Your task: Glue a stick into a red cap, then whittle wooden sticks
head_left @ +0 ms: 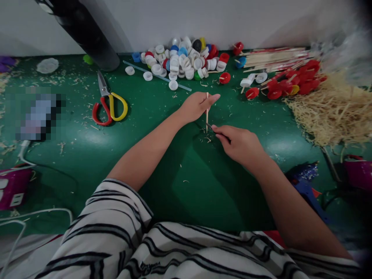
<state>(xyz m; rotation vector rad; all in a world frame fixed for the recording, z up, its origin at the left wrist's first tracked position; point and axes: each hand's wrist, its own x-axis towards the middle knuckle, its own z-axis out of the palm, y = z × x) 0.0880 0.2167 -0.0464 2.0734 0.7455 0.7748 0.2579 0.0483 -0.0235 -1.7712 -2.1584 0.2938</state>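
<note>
My left hand (198, 106) is closed round a thin wooden stick (207, 116) that points down toward me over the green table. In a pinch, my right hand (240, 142) holds a small dark blade (209, 126), mostly hidden by the fingers. The blade's tip meets the stick near its lower end. Curled wood shavings (207, 138) lie just under that end. Beyond my hands is a heap of bottle caps (181, 62), mostly white with some red and blue.
Scissors (109, 101) with red and yellow handles lie left. Back right are bundled sticks (276, 58), red caps with sticks (302, 79) and straw-like fibre (334, 108). A blue glue gun (308, 193) sits by my right forearm. A dark bottle (90, 35) stands at the back left.
</note>
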